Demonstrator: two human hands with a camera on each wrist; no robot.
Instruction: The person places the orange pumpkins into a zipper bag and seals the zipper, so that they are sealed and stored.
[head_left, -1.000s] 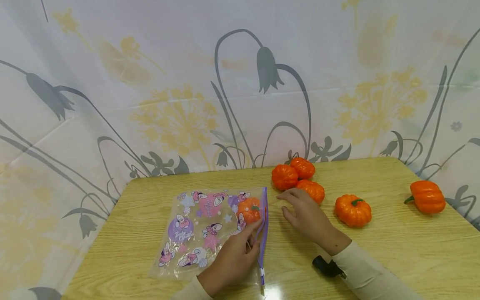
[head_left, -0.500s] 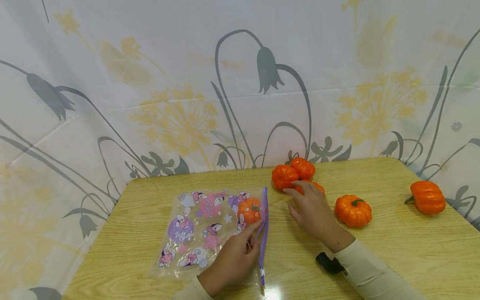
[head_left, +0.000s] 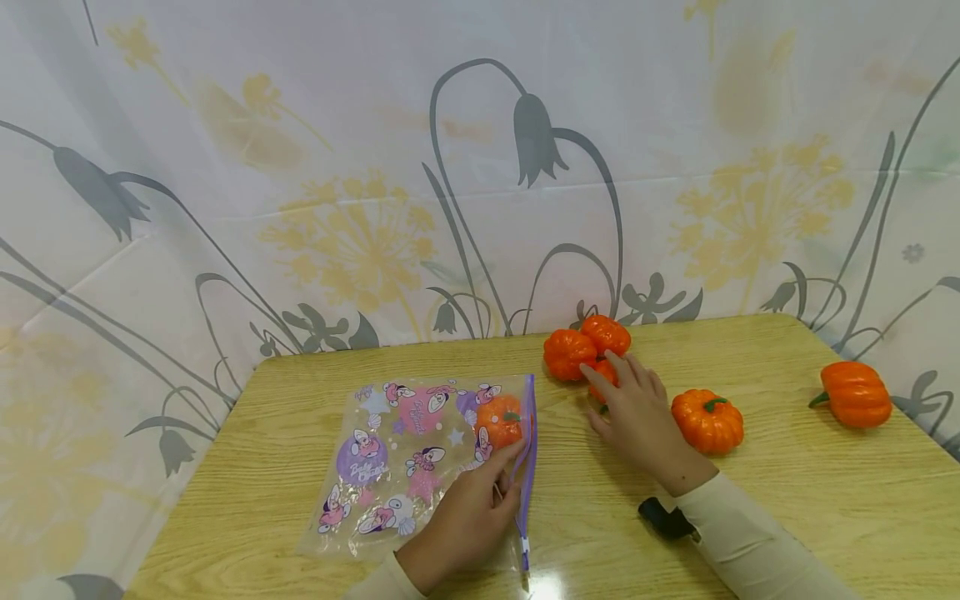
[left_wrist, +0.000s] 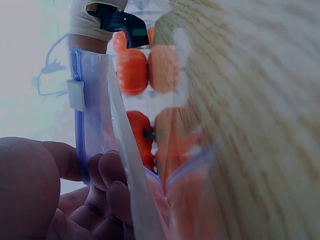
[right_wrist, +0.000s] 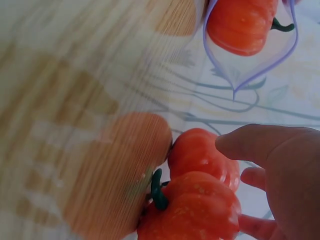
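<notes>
In the head view, my left hand (head_left: pixel 472 508) pinches the purple-edged mouth of a clear printed slider zip bag (head_left: pixel 397 517). The left wrist view has its fingers on the bag's lip, below the white slider (left_wrist: pixel 76 95). Inside the bag, near the opening, lies an orange toy pumpkin (head_left: pixel 497 423). My right hand (head_left: pixel 637 421) reaches over another toy pumpkin (head_left: pixel 602 380), partly covering it. Seen from the right wrist, that pumpkin (right_wrist: pixel 192 210) has a green stem; fingertips meet its far side, while the thumb stays apart from it.
Two more pumpkins, one nearer (head_left: pixel 568 355) and one behind (head_left: pixel 606 335), sit against the reached one. A further pumpkin (head_left: pixel 707 422) stands right of my right hand, and another (head_left: pixel 855 394) lies tipped near the table's (head_left: pixel 247 467) right edge. A flowered cloth (head_left: pixel 337 108) hangs behind.
My right hand has moved rightward from beside the bag's opening and spread its fingers over the front pumpkin of the cluster. The left hand and bag have stayed still.
</notes>
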